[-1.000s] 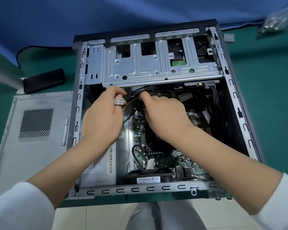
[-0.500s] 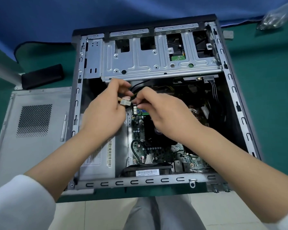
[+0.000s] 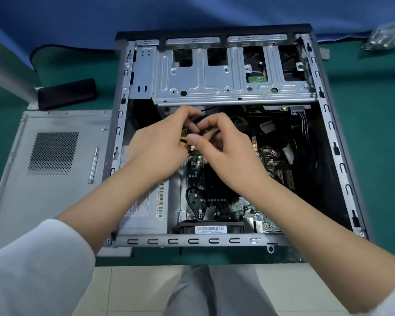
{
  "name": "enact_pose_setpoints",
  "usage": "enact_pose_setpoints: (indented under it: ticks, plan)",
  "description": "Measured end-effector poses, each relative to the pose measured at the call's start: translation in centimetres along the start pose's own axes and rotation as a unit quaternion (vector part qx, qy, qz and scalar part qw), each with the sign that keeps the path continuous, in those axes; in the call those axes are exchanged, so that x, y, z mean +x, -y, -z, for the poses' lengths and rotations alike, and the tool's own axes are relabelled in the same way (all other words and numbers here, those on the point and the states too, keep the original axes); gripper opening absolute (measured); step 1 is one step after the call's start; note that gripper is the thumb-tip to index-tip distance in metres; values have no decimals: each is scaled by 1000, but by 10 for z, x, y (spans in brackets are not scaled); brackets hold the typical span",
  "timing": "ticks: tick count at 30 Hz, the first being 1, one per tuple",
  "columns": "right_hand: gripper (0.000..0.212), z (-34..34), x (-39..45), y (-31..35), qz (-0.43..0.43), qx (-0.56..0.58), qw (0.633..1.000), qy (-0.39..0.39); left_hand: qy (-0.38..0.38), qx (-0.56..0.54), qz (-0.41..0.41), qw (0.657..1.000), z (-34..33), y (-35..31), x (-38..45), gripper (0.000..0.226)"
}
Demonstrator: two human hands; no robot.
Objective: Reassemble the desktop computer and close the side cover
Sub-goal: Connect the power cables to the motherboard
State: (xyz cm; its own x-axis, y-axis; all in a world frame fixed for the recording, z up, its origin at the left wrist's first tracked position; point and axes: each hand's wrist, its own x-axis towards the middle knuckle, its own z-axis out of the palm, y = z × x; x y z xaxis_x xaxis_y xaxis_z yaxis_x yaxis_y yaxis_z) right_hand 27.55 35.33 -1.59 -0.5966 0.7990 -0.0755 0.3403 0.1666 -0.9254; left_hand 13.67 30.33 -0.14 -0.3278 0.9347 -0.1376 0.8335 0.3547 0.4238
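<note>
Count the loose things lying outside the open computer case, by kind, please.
Side cover: 1
Screwdriver, lying on the cover: 1
Small screw on the cover: 1
Black block: 1
Clear plastic bag: 1
Total: 5

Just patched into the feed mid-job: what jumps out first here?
Both hands, left hand and right hand, meet over the middle of the open computer case, pinching a yellow-and-black cable above the circuit board. The removed side cover lies flat left of the case, a screwdriver resting on it.
</note>
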Motion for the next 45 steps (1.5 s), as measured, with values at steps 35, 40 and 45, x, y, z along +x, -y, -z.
enact_pose_setpoints:
  ticks: [35, 40, 45]
  plan:
    - [37, 11, -21, -8, 101, -150, 983, 8, 44, 125, -42, 990, -3, 5, 5, 43]
    - [17, 3, -16, -12, 122, -184, 975, 6, 86, 117, -71, 987, 0, 6, 6, 33]
    - [27, 0, -10, -12, 119, -210, 970, 3, 86, 115, -54, 988, 0, 6, 7, 51]
